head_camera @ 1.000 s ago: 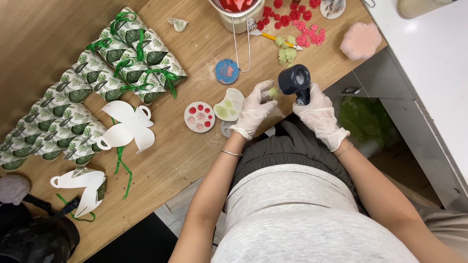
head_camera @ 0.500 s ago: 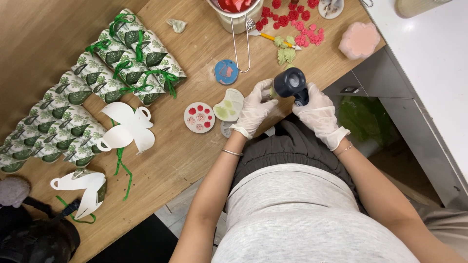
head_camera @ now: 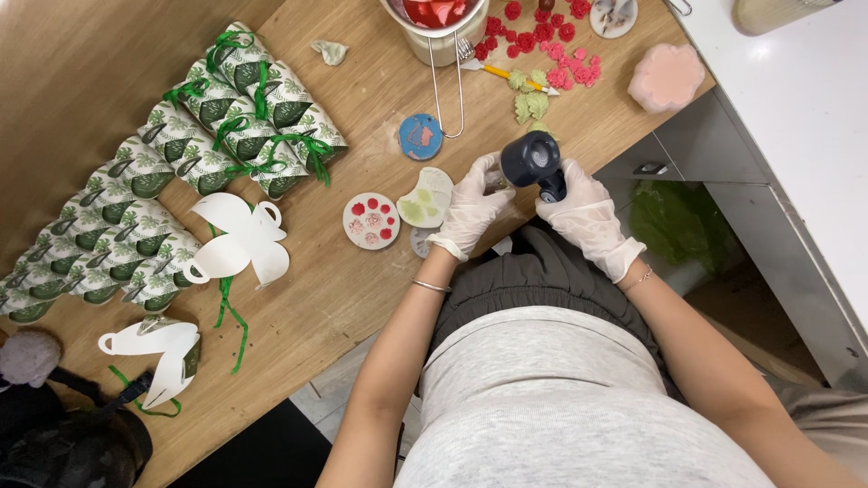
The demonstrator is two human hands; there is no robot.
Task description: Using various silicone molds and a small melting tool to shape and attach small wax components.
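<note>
Right hand (head_camera: 588, 215): gloved fingers wrapped tight round a dark round tool (head_camera: 533, 161), held up so its end shows.
Left hand (head_camera: 472, 208): gloved fingers pinching something tiny beside the tool; what it is, I cannot tell.
Where: the tool is in the air over the wooden table's (head_camera: 362, 298) edge, near the round red-dot mold (head_camera: 372, 220).

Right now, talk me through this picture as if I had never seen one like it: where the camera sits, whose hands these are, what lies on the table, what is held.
There is no machine here. The single view comes from a camera worn on a person's head, looking down over their own body at a wooden table.

Both hands wear thin white gloves. The right hand holds a dark, round-headed tool in its grip. The left hand meets it from the other side, pinching something too small to make out.

Nearby lie a round mould with red pieces, a pale mould with green and a blue disc. Farther off are small red flowers and green leaves. To the left are rows of leaf-printed boxes with green ribbon and flat white unfolded boxes.
</note>
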